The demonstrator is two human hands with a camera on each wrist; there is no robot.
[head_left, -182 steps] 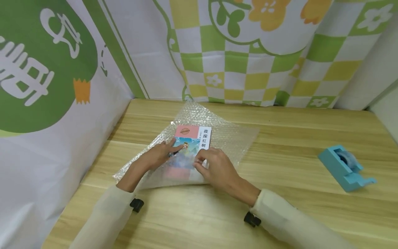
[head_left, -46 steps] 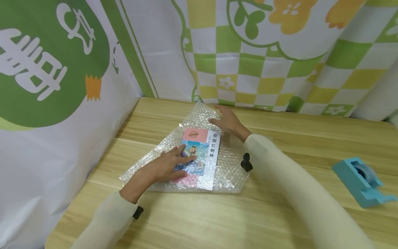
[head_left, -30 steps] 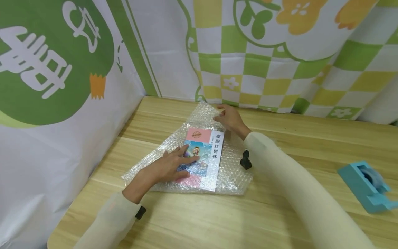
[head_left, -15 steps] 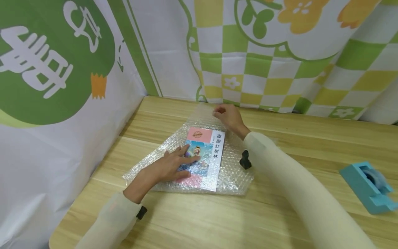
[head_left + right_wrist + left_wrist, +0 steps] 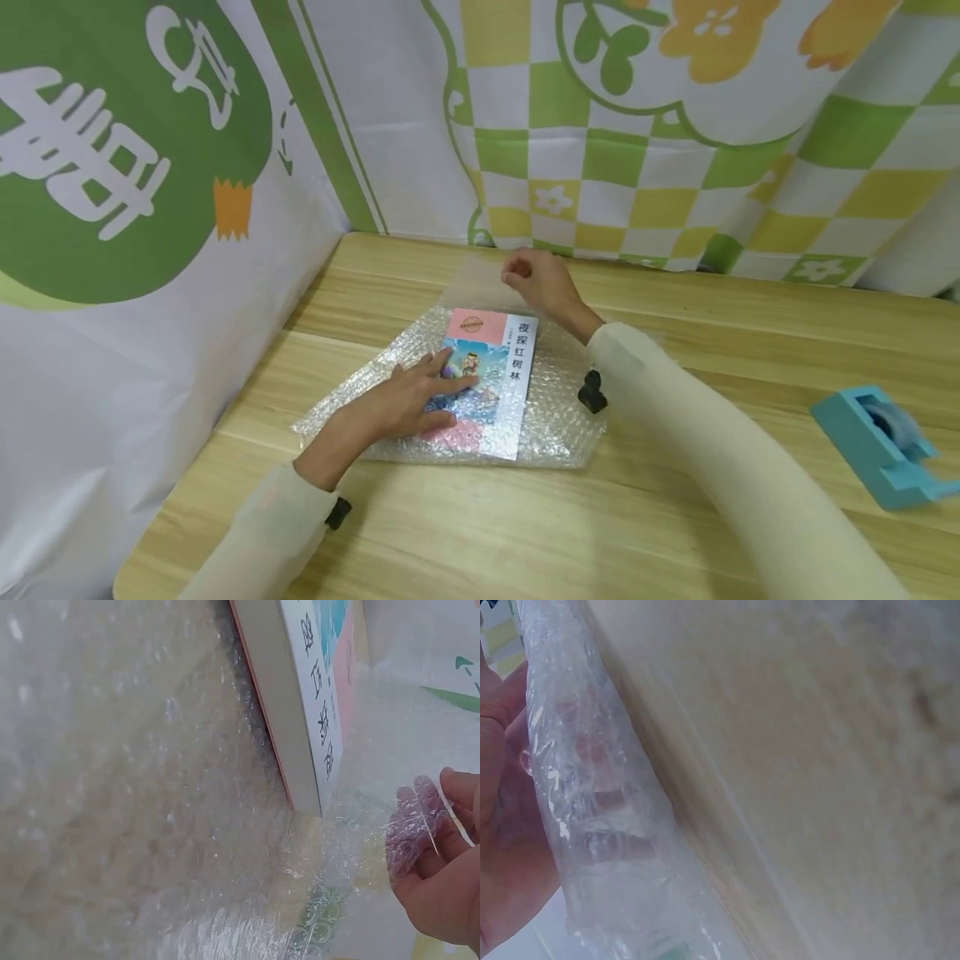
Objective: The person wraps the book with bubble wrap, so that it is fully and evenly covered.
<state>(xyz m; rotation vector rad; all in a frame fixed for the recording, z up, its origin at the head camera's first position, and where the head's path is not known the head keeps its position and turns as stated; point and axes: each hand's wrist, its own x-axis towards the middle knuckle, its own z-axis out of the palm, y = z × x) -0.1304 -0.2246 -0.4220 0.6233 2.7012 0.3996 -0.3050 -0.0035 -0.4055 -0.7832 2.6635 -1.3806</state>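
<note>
A paperback book (image 5: 517, 400) with a pink, blue and white cover lies on a sheet of bubble wrap (image 5: 566, 425). My left hand (image 5: 405, 402) rests on the cover's left side, fingers spread. Wrap (image 5: 607, 817) partly hides that hand (image 5: 510, 825) in the left wrist view. Beyond the book's top edge, my right hand (image 5: 546, 283) pinches the far part of the sheet, raised off the table. The right wrist view shows the wrap (image 5: 412, 817) between thumb and fingers of this hand (image 5: 450, 892), with the book (image 5: 274, 697) to its left.
A blue tape dispenser (image 5: 873, 446) with a roll of clear tape stands on the wooden table (image 5: 480, 533) at the right. Printed cloth (image 5: 615, 158) hangs along the table's back edge, and a white and green sheet (image 5: 247, 242) borders the left side.
My right hand has gone from the book's lower right to the sheet's far side, where its fingers have closed on the wrap and lifted it. The book's lower half has become uncovered.
</note>
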